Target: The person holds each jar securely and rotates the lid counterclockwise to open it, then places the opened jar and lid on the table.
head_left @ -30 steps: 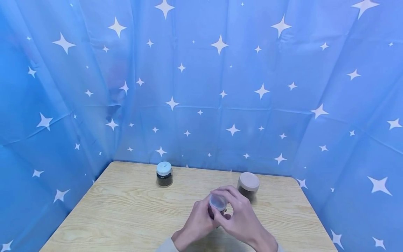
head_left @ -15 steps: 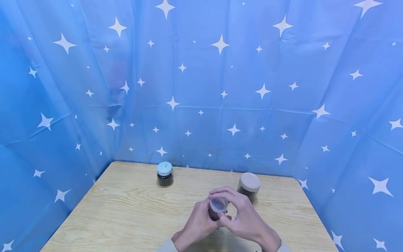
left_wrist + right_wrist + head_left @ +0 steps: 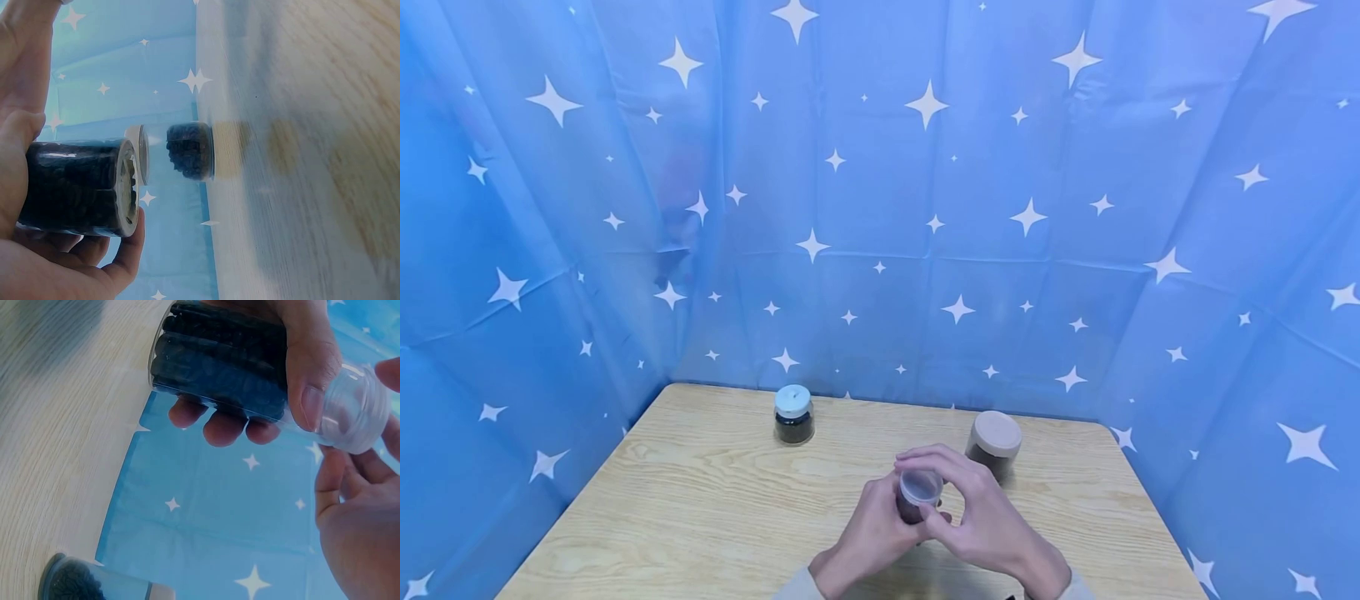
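Observation:
A clear jar [image 3: 908, 510] full of small dark pieces is held up near the front of the table. My left hand [image 3: 874, 527] grips its body, thumb along the side in the right wrist view. Around the translucent lid [image 3: 921, 486] curl the fingers and thumb of my right hand [image 3: 973, 508]. The right wrist view shows the jar lying across the frame, with its clear upper part [image 3: 350, 406] between the two hands. Part of the jar's body [image 3: 75, 187] is hidden by my left hand in the left wrist view.
Behind my right hand stands a wider jar with a pinkish lid [image 3: 996, 433]. A smaller jar with a light-blue lid [image 3: 793, 403] is at the back left of the wooden table [image 3: 700, 500]. A blue star-patterned curtain [image 3: 880, 208] encloses the sides and back.
My right thumb has slid down and right along the lid's rim, while its fingertips have shifted slightly left on the far side. The left hand keeps its grip, and both other jars stand still.

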A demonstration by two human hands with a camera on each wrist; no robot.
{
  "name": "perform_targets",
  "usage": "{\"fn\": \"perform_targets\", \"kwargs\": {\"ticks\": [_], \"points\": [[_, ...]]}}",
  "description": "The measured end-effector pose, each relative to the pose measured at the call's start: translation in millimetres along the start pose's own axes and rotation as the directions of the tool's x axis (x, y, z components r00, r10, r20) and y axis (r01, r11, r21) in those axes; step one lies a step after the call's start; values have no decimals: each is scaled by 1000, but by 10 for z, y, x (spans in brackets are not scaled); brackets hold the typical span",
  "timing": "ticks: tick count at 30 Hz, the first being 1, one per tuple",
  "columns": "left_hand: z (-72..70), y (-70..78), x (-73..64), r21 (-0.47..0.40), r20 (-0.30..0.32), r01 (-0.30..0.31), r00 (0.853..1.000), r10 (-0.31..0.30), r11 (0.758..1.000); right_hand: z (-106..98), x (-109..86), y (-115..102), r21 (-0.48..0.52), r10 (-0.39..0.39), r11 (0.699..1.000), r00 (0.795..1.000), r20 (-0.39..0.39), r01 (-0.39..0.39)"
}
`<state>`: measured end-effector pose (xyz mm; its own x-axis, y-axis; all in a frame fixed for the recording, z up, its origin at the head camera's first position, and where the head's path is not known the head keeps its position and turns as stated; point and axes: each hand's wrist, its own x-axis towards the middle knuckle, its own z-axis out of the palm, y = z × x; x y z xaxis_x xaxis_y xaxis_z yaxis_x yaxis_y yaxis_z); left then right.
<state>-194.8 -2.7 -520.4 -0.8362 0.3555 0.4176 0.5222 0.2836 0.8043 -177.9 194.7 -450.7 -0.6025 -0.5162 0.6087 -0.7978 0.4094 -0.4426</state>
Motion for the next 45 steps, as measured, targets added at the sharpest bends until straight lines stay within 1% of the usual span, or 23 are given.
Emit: {"fn": "perform_targets", "kwargs": {"ticks": [5,8,11,14,18,20,23,26,28,31,35,42,45], "points": [[0,7,-6,3,1,2,1000,-2,1000,-4,-4,0,2,4,1000,1000,9,-4],[-1,5,-5,1,-1,-1,1000,1,1000,-3,0,-4,-6,-3,1000,1000,1,3],[-2,0,-1,-5,2,2,1000,-2,1000,11,7,-12,-41,-19,999,999,-35,18],[-1,-7,4,-6,3,7,1000,-7,1000,44,9,-29,-104,-24,995,994,-104,13],[-2,-9,6,9,2,11,1000,-11,1000,107,-10,-77,-162,26,985,981,-194,-58],[-3,-6,7,22,1,10,1000,-10,1000,138,-22,-111,-183,57,978,973,-223,-99],[-5,-5,17,47,-8,2,1000,-1,999,188,-23,-154,-238,51,964,958,-281,-121],[-5,-9,21,60,-18,-11,1000,12,998,248,-23,-184,-296,32,945,939,-343,-141],[-5,-14,21,63,-22,-24,999,26,998,284,-30,-201,-324,27,933,928,-371,-156],[-2,-21,14,73,-28,-42,999,44,996,317,-40,-229,-337,50,923,925,-376,-187],[-6,-24,20,74,-24,-43,999,45,996,331,-38,-252,-319,80,925,928,-364,-205],[1,-36,16,81,-18,-61,998,63,995,320,-42,-245,-315,54,933,932,-359,-176],[11,-34,14,75,-14,-48,999,50,996,310,-45,-236,-316,36,935,932,-361,-158]]}}
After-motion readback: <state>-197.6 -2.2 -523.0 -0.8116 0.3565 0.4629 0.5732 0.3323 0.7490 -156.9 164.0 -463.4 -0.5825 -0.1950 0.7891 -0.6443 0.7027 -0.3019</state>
